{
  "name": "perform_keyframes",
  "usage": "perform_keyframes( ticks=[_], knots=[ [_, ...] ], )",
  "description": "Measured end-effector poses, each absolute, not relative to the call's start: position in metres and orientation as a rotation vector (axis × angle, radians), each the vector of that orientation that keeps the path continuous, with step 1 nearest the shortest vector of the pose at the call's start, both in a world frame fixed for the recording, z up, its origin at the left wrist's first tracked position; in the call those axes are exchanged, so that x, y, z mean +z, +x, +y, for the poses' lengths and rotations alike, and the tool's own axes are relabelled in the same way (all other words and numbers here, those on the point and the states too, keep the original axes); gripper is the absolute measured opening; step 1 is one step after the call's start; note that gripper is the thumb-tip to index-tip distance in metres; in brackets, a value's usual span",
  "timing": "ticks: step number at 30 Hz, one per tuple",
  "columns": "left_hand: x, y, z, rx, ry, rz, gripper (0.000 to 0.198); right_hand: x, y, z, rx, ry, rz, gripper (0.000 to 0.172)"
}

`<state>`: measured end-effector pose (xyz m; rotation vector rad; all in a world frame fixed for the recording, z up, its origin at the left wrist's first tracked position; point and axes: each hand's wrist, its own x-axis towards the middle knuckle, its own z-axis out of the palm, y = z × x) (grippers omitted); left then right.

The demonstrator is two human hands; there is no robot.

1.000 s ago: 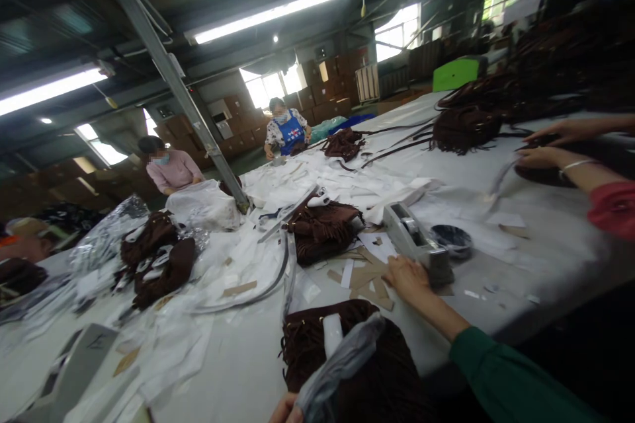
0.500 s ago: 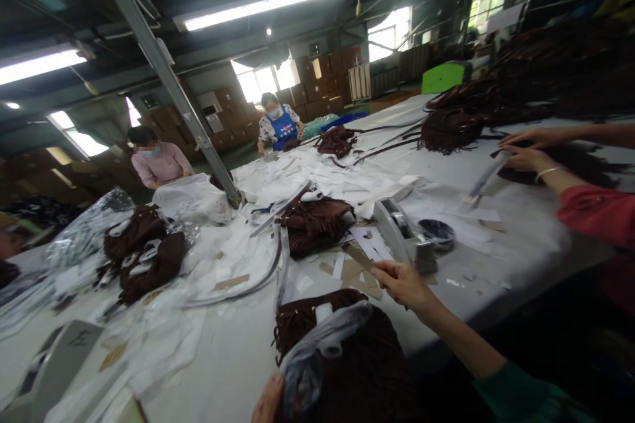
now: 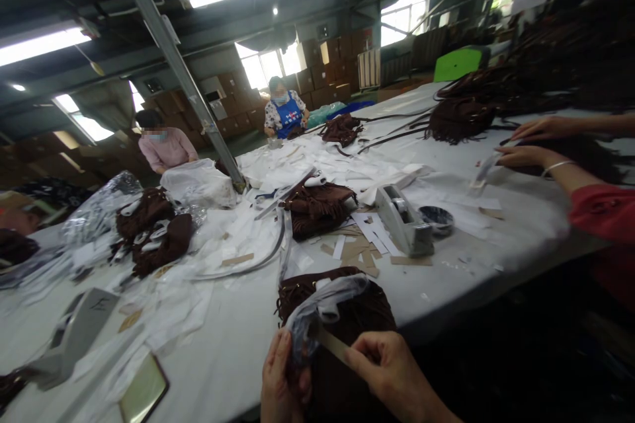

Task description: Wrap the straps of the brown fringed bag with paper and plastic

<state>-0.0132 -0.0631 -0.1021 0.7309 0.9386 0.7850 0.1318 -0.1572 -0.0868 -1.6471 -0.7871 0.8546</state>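
Note:
A dark brown fringed bag [image 3: 347,317] lies at the near edge of the white table [image 3: 238,350]. A grey plastic-wrapped strap [image 3: 322,304] runs across its top. My left hand [image 3: 282,380] is closed around the lower end of that wrap. My right hand [image 3: 384,363] pinches a tan strip of tape [image 3: 333,345] and holds it against the wrap beside my left hand.
A grey tape dispenser [image 3: 404,221] and a small dark dish [image 3: 436,219] sit past the bag, with cardboard strips [image 3: 360,254] around them. More brown fringed bags [image 3: 317,208] lie about. A red-sleeved person's hands [image 3: 526,155] work at the right. Two people stand at the far side.
My right hand left the tape dispenser with a strip of tape and came back to the bag. My left hand rose further into view, gripping the wrap.

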Motion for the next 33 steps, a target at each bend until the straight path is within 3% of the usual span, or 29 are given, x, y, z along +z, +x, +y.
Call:
perform_keyframes(
  ticks=[12, 18, 24, 29, 33],
  knots=[
    [-0.113, -0.028, -0.077, 0.948, 1.100, 0.906, 0.049, -0.096, 0.096, -0.153, 1.366, -1.121, -0.666, 0.054],
    [-0.109, -0.030, -0.082, 0.917, 1.103, 0.859, 0.046, -0.102, 0.098, -0.161, 1.373, -1.108, -0.516, 0.060],
    [-0.097, -0.018, -0.104, 0.964, 1.245, 0.860, 0.054, -0.101, 0.083, -0.139, 1.292, -1.055, -0.351, 0.048],
    [-0.086, -0.023, -0.099, 0.983, 1.222, 0.803, 0.076, -0.098, 0.082, -0.141, 1.582, -0.719, -0.171, 0.032],
    [-0.090, -0.027, -0.095, 0.895, 1.203, 0.755, 0.073, -0.099, 0.089, -0.151, 1.512, -0.782, -0.358, 0.037]
  ],
)
